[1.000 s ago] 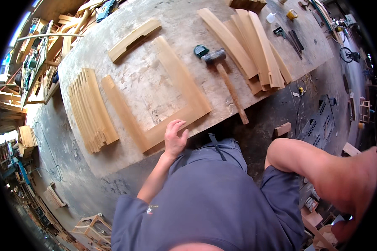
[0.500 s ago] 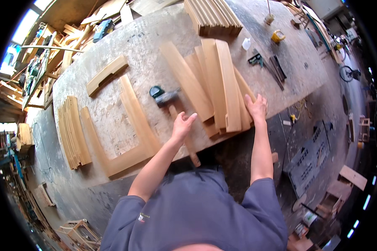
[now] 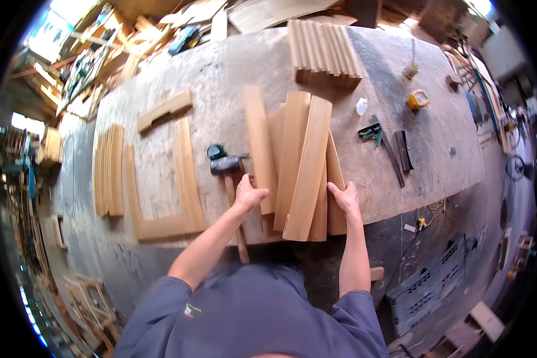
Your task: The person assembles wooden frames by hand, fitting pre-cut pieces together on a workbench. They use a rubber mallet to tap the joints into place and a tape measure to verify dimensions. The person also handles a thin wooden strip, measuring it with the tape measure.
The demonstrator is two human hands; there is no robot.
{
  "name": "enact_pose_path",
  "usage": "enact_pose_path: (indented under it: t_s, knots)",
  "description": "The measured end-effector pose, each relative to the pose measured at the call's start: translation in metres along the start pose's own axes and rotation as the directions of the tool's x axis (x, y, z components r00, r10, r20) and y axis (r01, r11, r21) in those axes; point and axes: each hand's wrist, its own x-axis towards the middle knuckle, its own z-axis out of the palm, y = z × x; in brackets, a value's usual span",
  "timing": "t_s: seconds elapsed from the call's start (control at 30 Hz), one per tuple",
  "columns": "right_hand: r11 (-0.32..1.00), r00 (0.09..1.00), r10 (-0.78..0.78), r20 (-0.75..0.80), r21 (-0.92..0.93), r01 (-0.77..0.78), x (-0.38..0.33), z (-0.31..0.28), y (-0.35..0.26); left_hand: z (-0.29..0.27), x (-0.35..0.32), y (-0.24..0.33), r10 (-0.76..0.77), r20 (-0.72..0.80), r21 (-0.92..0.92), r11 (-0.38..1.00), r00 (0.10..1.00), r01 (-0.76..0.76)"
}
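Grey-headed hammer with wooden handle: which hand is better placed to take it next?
Probably the left hand: it is close beside the hammer, while the right hand is beyond the long brown wooden boards.

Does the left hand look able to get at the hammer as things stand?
Probably yes: the left hand is just beside the hammer, its forearm crossing above the handle, and the boards lie on the hand's other side, seemingly out of the way.

Head view — one wide fisheye, left of a worn pair, above the near side of the worktable [image 3: 441, 173], facing down across it, close range — its near and far edges included
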Motion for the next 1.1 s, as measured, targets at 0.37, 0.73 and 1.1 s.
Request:
enact_pose_path:
  t_s: [0.37, 0.73, 1.1]
  knots:
    - [0.814, 0.823, -0.356, 0.444, 0.58, 0.039, -0.021, 0.015, -0.007, 0.009, -0.01, -0.055, -0.123, 0.359, -0.607, 0.722, 0.925, 0.332]
    - [0.503, 0.741, -0.249, 0.624, 0.737, -0.452, -0.017, 0.043, 0.032, -0.021, -0.045, -0.016, 0.072, 0.72, -0.66, 0.377, 0.69, 0.65]
    - [0.409, 0.705, -0.269, 0.656, 0.741, -0.533, -0.033, 0.07, 0.065, -0.014, -0.074, -0.001, 0.163, 0.501, -0.696, 0.66, 0.85, 0.283]
